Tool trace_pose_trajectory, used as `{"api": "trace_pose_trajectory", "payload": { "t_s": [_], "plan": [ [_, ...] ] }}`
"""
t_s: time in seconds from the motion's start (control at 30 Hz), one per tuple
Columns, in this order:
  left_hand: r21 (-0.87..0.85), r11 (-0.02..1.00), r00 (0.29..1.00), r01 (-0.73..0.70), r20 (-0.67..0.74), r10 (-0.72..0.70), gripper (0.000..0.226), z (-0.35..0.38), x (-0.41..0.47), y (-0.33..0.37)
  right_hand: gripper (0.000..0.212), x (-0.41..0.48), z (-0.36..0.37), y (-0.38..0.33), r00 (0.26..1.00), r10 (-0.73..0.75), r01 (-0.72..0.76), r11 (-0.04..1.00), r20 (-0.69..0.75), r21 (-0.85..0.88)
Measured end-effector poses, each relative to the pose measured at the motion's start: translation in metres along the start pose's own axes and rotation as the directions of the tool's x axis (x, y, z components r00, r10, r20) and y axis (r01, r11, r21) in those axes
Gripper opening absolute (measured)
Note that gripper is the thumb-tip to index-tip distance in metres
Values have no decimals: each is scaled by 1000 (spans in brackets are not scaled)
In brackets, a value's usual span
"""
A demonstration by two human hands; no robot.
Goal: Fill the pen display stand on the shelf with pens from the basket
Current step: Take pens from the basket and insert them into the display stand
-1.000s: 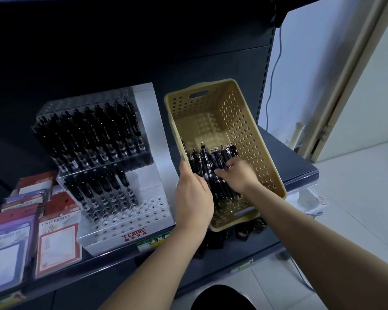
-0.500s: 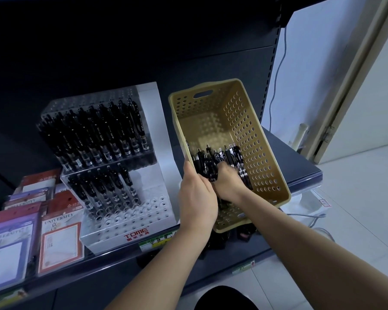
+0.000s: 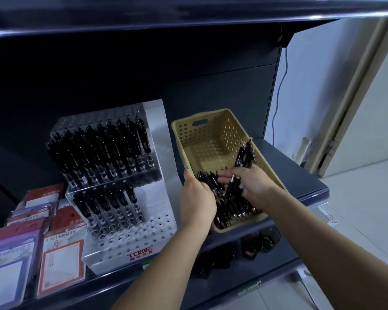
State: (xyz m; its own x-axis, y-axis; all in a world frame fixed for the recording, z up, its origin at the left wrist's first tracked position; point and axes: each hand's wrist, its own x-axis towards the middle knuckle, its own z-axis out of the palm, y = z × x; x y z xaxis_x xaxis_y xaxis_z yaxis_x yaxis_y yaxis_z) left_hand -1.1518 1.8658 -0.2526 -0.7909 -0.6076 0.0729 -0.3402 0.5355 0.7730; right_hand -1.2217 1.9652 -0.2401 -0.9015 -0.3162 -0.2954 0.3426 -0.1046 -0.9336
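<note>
A tan perforated basket point(image 3: 213, 139) rests on the dark shelf, with black pens point(image 3: 231, 211) heaped at its near end. My left hand point(image 3: 196, 198) grips the basket's near left rim. My right hand point(image 3: 248, 182) is inside the basket and holds a bunch of black pens point(image 3: 244, 156) whose ends stick up past my fingers. Left of the basket stands the clear tiered pen display stand point(image 3: 130, 238). Its upper tier is full of black pens, its middle tier is partly filled, and its front rows of holes are empty.
Packaged card holders point(image 3: 54, 253) lie left of the stand on the shelf point(image 3: 296, 175). Another shelf board overhangs above. Dark items sit on the lower shelf under the basket. A white wall with a cable and a door frame are to the right.
My right hand has closed around a bunch of pens and lifted it so the ends stand up. The view has tilted upward and the basket sits lower in the picture.
</note>
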Motion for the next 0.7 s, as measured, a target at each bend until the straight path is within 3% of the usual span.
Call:
{"api": "trace_pose_trajectory", "payload": {
  "t_s": [0.2, 0.43, 0.6, 0.7],
  "plan": [
    [-59, 998, 999, 39, 19, -38, 31, -6, 18, 0, 20, -19, -1, -31, 991, -125, 105, 937, 40, 335],
    [-121, 992, 986, 41, 165, -21, 33, -20, 20, -11, 22, -31, 10, -37, 983, -163, 125, 937, 90, 326],
    [-202, 967, 980, -158, 85, 178, 42, -48, 8, -12, 23, -47, 26, -41, 974, -179, 128, 943, 142, 307],
    [-239, 925, 938, -296, 108, 329, 36, -69, 0, -8, 24, -60, 44, -43, 972, -153, 101, 958, 179, 270]
  ]
}}
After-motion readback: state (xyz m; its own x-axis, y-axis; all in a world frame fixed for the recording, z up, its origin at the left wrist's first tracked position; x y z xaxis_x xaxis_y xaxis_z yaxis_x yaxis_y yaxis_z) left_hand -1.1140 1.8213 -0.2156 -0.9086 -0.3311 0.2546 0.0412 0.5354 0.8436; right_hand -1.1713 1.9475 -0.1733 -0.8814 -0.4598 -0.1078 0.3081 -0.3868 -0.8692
